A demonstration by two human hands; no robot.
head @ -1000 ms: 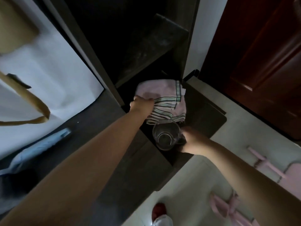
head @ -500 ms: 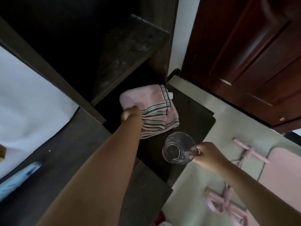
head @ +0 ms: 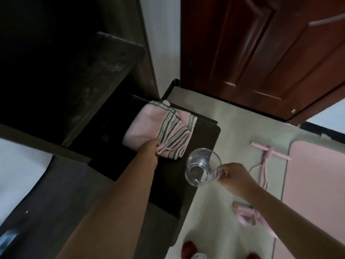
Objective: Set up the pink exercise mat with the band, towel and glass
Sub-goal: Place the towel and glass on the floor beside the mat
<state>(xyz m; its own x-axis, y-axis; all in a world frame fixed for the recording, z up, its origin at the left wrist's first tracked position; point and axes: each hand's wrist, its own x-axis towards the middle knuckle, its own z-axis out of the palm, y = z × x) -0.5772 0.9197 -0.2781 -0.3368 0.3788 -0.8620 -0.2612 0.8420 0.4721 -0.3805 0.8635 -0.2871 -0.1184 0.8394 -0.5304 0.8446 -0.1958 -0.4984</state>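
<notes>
A: Item one, towel (head: pixel 158 131)?
B: Pink, striped at one end, folded, lying on the low dark shelf (head: pixel 201 135) at the foot of the dark cabinet. The left hand (head: pixel 150 149) is on its near edge, fingers (head: pixel 158 146) closed around a fold of the striped hem.

A: Item two, glass (head: pixel 202 168)?
B: Clear, empty, tilted so the mouth faces the camera. Held in the air over the shelf's outer edge, beside the towel and not touching it. The right hand (head: pixel 236 176) holds it from the side, fingers (head: pixel 221 172) pinched on the wall near the base.

A: Item three, band (head: pixel 265 161)?
B: Pink, with a bar handle at the far end and another at the near end, lying on the pale floor (head: pixel 214 116) just beside the mat. The right forearm crosses its near part.

A: Item four, mat (head: pixel 313 174)?
B: Pink, flat on the floor at the right, rounded corner visible, running out of view.

A: Surroundings?
B: A dark red wooden door (head: pixel 261 49) stands behind the floor.
</notes>
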